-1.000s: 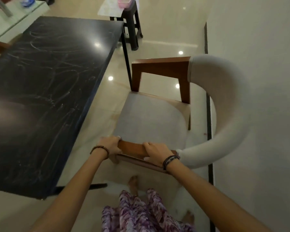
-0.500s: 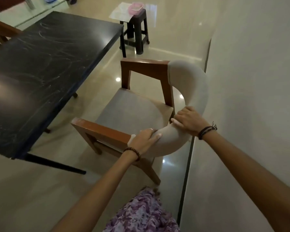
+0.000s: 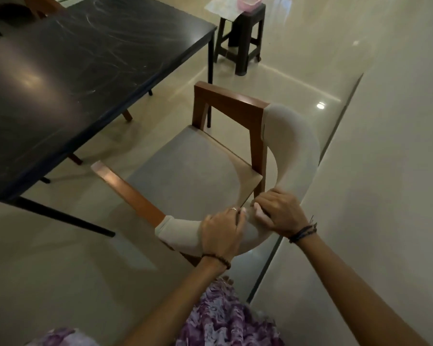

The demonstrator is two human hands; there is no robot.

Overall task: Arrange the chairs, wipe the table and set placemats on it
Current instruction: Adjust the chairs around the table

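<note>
A wooden chair [image 3: 193,168] with a grey seat and a curved, padded cream backrest stands on the floor beside the black marble table [image 3: 80,71]. Its open front faces the table's long edge, a short gap away. My left hand [image 3: 220,233] grips the padded backrest from above near its middle. My right hand [image 3: 280,211] holds the same backrest just to the right, fingers curled over its inner side. Both hands sit close together, almost touching.
A dark plastic stool [image 3: 240,38] with a pink container [image 3: 250,0] and a mat on it stands beyond the table's far corner. A cream wall [image 3: 385,171] runs close along the chair's right side. Another chair [image 3: 45,5] shows at the table's far left. Glossy tiled floor surrounds everything.
My hands went from the chair's wooden armrest to its padded backrest, then drew closer together there. The chair has turned, its front now towards the table.
</note>
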